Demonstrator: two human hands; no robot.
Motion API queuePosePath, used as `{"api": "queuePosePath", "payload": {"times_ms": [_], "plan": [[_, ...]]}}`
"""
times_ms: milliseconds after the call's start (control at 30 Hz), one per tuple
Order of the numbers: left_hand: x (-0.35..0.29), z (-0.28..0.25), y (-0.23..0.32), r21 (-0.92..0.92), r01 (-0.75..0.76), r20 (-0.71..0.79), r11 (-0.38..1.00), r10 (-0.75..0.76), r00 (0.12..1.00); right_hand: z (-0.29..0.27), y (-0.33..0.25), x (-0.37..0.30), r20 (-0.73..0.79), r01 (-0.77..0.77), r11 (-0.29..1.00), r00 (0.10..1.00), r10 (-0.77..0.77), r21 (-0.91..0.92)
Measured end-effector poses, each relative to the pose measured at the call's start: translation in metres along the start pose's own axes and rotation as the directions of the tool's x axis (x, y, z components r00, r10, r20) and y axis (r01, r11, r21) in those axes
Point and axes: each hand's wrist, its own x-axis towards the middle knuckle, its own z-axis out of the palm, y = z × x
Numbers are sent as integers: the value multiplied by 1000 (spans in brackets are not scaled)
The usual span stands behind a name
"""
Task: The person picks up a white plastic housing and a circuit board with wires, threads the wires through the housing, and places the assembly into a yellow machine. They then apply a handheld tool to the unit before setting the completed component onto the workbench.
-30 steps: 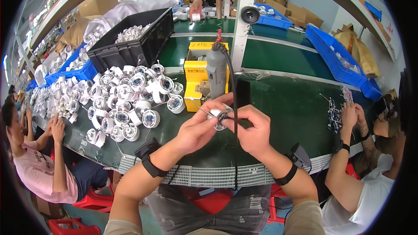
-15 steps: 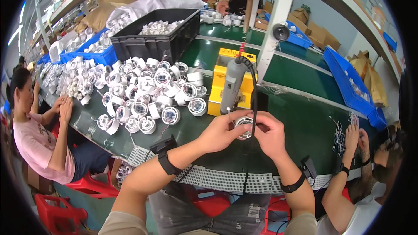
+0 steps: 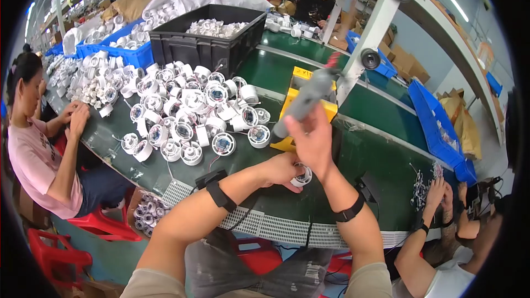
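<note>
My left hand [image 3: 280, 170] is closed round a small white round housing [image 3: 302, 175], held low over the green table in front of me. Its open side, with a dark inside, faces toward my right. Higher up, my right hand [image 3: 312, 142] has its fingers and thumb at the lower part of a grey electric screwdriver [image 3: 309, 99], which hangs from a red coiled cord and leans with its lower end to the left. The screwdriver is smeared by motion, and my palm hides some of the grip. Behind it stands a yellow box [image 3: 301, 73].
A heap of white round housings [image 3: 190, 105] covers the table at left. Beyond it sit a black crate [image 3: 182, 44] of white parts and a blue bin [image 3: 121, 55]. A white post [image 3: 372, 38] rises behind. Co-workers sit at both sides; a blue tray [image 3: 436, 116] leans at right.
My right hand has left the housing and moved up to the screwdriver, which has tipped from upright to leaning. The left hand keeps the housing, slightly lower and further left. The view has shifted.
</note>
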Motion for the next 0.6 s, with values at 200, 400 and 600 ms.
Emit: {"api": "queuePosePath", "payload": {"times_ms": [200, 400, 600], "plan": [[3, -3, -1, -44, 48, -95, 998, -52, 994, -2, -13, 24, -425, 265, 909, 898, -111, 322], [2, -7, 5, -79, 89, -157, 993, -101, 982, 0, -3, 32, -535, 216, 955, 841, -78, 201], [9, -13, -1, -131, 93, -150, 987, -112, 982, 0, 3, 31, -513, 221, 966, 849, -124, 132]]}}
